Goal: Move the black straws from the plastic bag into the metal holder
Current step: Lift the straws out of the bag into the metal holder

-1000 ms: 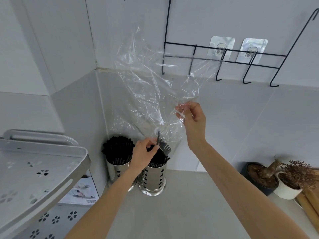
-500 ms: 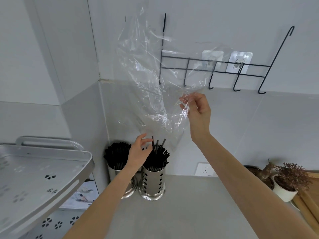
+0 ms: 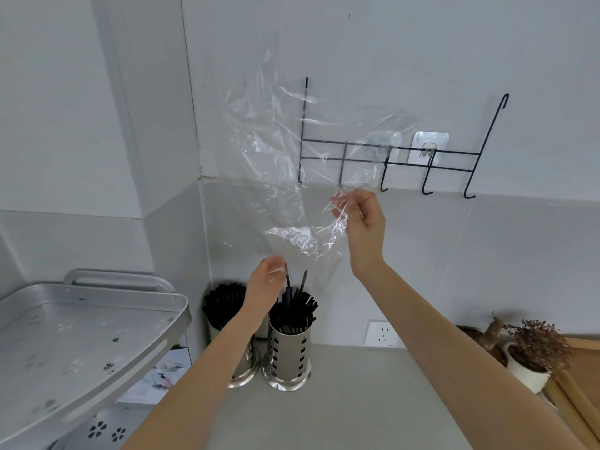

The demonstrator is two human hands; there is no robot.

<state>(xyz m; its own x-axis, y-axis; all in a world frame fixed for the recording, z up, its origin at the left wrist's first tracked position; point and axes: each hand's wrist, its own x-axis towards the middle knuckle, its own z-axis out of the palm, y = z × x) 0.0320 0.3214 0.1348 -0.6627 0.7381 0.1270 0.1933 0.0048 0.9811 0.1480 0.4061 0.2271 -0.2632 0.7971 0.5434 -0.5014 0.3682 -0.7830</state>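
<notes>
While the right hand (image 3: 363, 222) pinches the crinkled clear plastic bag (image 3: 292, 177) aloft, the left hand (image 3: 264, 282) seemingly pinches one thin black straw (image 3: 287, 280) above the perforated shiny metal holder (image 3: 287, 355), crammed with black straws (image 3: 297, 308)

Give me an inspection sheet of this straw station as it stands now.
Surface: grey counter, bare in front.
Job's things: clear plastic bag held up, looks empty; black straws in the right metal holder; second holder beside it, also full.
Clutter: potted dried plants at right.
Hands: left hand pinches one straw; right hand pinches the bag.
Cables: nothing seen.
Surroundings: wall hook rack, wall socket, metal shelf.
</notes>
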